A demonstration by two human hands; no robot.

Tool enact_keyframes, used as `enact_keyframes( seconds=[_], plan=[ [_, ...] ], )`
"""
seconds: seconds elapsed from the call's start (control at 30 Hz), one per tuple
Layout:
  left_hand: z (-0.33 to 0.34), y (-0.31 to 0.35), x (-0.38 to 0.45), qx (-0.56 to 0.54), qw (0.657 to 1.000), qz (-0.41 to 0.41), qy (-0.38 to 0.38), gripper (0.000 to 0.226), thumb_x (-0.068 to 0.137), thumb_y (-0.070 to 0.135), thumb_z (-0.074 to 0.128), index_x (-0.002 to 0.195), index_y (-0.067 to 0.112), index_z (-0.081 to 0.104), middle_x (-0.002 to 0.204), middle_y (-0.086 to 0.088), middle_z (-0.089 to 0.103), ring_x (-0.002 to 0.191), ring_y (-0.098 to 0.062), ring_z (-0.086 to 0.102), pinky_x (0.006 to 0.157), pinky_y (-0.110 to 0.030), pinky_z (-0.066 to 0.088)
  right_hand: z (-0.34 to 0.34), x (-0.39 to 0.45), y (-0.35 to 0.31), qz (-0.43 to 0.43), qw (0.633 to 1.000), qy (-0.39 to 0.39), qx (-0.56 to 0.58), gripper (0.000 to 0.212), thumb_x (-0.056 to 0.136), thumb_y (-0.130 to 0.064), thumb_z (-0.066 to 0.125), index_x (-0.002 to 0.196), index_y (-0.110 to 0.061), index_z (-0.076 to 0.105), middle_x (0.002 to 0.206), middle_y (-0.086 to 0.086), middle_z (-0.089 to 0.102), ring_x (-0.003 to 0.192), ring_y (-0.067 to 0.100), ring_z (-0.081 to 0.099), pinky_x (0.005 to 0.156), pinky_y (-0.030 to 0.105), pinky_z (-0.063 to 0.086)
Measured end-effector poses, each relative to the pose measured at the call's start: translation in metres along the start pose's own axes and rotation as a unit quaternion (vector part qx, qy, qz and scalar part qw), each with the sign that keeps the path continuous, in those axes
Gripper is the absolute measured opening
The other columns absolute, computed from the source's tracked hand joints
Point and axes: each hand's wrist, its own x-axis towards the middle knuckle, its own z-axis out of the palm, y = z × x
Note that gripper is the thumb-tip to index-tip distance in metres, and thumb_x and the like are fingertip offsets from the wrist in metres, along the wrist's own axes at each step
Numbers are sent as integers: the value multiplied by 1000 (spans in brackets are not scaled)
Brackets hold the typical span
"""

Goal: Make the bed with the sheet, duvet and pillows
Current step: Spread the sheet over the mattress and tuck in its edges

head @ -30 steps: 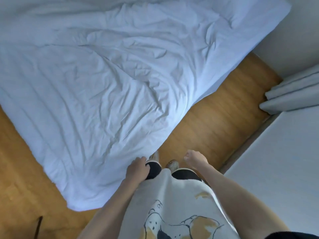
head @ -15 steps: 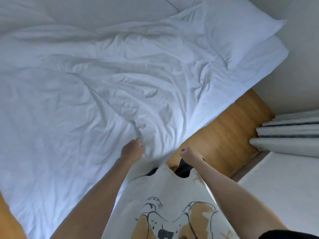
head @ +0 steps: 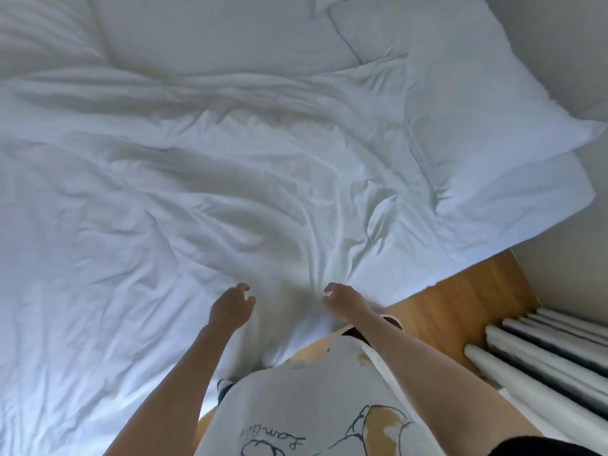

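Here the duvet (head: 204,179) covers the bed; its near edge lies under both hands. Left hand (head: 230,307) and right hand (head: 345,299) hover, fingers loosely curled, gripping nothing. Pillow (head: 460,103) at 1 o'clock.

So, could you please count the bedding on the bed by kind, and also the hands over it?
Pillows: 2, one at the top right and one beside it, only partly in view
Duvets: 1
Hands: 2, the left hand and the right hand, both over the duvet with fingers loosely curled
Total: 5
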Motion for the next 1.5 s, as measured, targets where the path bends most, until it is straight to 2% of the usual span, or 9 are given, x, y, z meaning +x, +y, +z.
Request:
enact_keyframes(
  seconds=[0.23,0.5,0.67,0.83,0.93,1.0,1.17,1.3,1.5],
  plan=[
    [-47,164,78,24,998,41,31,41,97,30,42,137,17,42,132,-10,49,123,-25,47,100,-34,38,-177,101,38,9,989,134,-55,46,95,-33,47,137,-15,41,132,14,49,121,31,48,97,36,40],
    [-147,286,254,57,971,150,178,50,93,31,45,139,12,41,139,-16,41,126,-31,39,98,-40,38,-321,253,-29,-69,954,292,-29,68,91,-46,55,146,-15,29,146,14,34,130,34,37,99,44,40],
    [-186,321,357,114,922,234,288,59,91,21,55,144,8,33,141,-21,39,127,-36,39,97,-44,40,-369,351,-79,-122,929,339,-81,86,86,-59,55,150,-14,20,153,19,23,138,36,27,108,43,31],
    [-180,307,440,132,928,186,293,99,80,51,66,152,15,10,154,-24,17,140,-41,20,110,-50,25,-386,428,-112,-168,921,320,-147,120,69,-75,61,153,-21,-5,159,18,0,146,38,3,118,48,9],
    [-169,294,472,128,943,143,273,119,67,59,74,152,15,3,154,-25,13,140,-43,16,110,-56,21,-382,458,-117,-161,923,302,-177,129,62,-78,64,153,-20,-6,158,18,7,144,38,10,116,47,12],
    [-163,290,486,122,942,133,282,121,64,61,74,152,14,6,145,-26,30,131,-43,30,102,-53,29,-373,472,-115,-150,906,344,-197,131,59,-79,64,153,-15,-1,151,17,23,136,36,26,111,43,24],
    [-174,284,500,158,913,185,328,75,71,48,74,122,-1,47,102,-30,60,94,-43,58,83,-46,36,-360,475,-129,-150,902,376,-152,117,64,-73,65,148,-6,19,131,13,47,115,30,48,95,35,39],
    [-172,272,483,164,917,202,302,39,75,29,74,93,0,55,83,-27,64,79,-40,62,75,-40,35,-337,454,-138,-192,932,288,-109,66,79,-58,64,124,-12,49,114,6,63,104,25,59,77,31,40],
    [-123,224,388,148,927,166,303,49,62,35,84,95,8,60,81,-17,62,75,-34,60,68,-38,37,-270,387,-124,-207,943,215,-147,44,86,-44,63,114,-9,63,112,10,63,107,29,57,84,35,44]
  ],
)
